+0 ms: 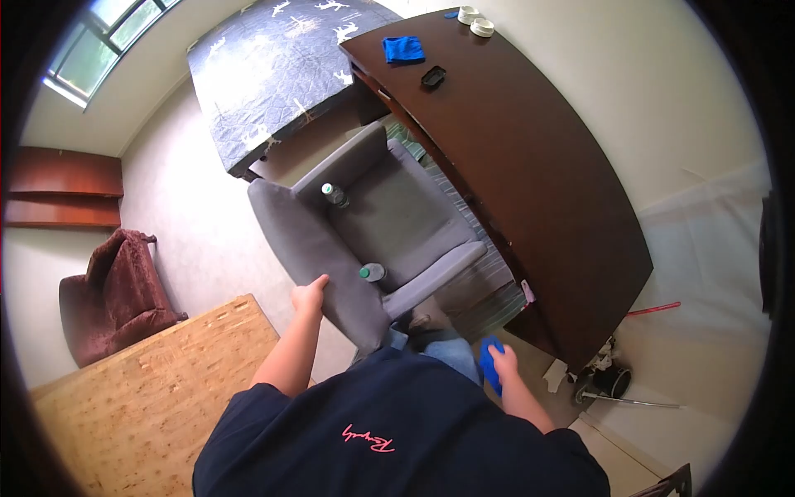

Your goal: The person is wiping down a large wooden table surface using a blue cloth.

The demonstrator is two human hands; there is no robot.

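My left hand [309, 294] grips the top of the backrest of a grey upholstered armchair [397, 217], its thumb lying on the fabric. My right hand [504, 363] holds a blue cloth [491, 365] low beside my jeans. Two clear plastic bottles are on the armchair near its backrest: one with a white and green cap [335, 195], one with a green cap [373, 272]. A folded blue cloth [404, 50] and a small black tray [433, 77] lie on the dark brown desk [528, 155] beside the chair.
White round containers [482, 27] stand at the desk's far end. A table with a dark patterned cover [267, 74] is beyond the chair. At left are a maroon chair [127, 292] and a wooden board surface [168, 397]. A black bin [612, 382] and a metal rod [640, 402] are on the floor at right.
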